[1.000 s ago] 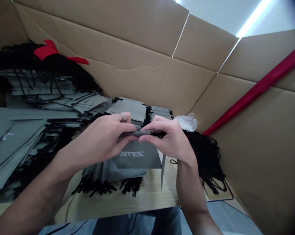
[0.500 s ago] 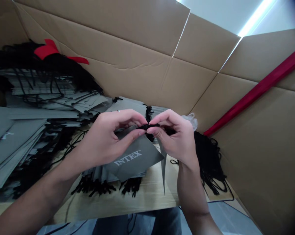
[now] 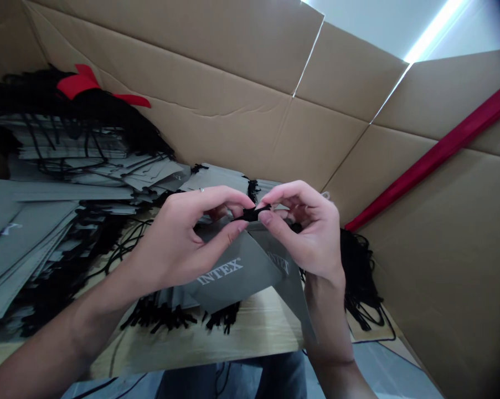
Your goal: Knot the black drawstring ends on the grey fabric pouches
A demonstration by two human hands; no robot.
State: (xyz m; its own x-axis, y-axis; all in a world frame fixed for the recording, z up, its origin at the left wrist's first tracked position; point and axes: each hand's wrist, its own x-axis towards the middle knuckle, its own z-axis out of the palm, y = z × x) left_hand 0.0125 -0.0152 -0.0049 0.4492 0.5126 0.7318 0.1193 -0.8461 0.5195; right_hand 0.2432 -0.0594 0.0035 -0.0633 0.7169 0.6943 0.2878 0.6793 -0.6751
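My left hand (image 3: pixel 187 233) pinches a short black cord piece (image 3: pixel 251 214) between thumb and fingertips. At the cord's other end, the thumb and forefinger of my right hand (image 3: pixel 310 233) are closed on it. Below the fingers hang two flat grey pieces printed INTEX, a left grey piece (image 3: pixel 233 288) and a right grey piece (image 3: pixel 289 285), whose lower part lies against my right wrist. How the cord joins them is hidden by my fingers. Under them lies a stack of grey pieces (image 3: pixel 177 297) with black cord ends (image 3: pixel 158 318) along its near edge.
Piles of grey pieces (image 3: pixel 37 233) with black cords fill the left side. A black cord bundle (image 3: pixel 77 105) with a red band (image 3: pixel 77 84) tops the back pile. More black cords (image 3: pixel 360 277) lie at right. Cardboard walls (image 3: pixel 233 66) enclose the wooden table (image 3: pixel 183 349).
My right hand has shifted slightly right, showing more of the black cord between the hands. The right grey piece has swung round, and its INTEX print now shows.
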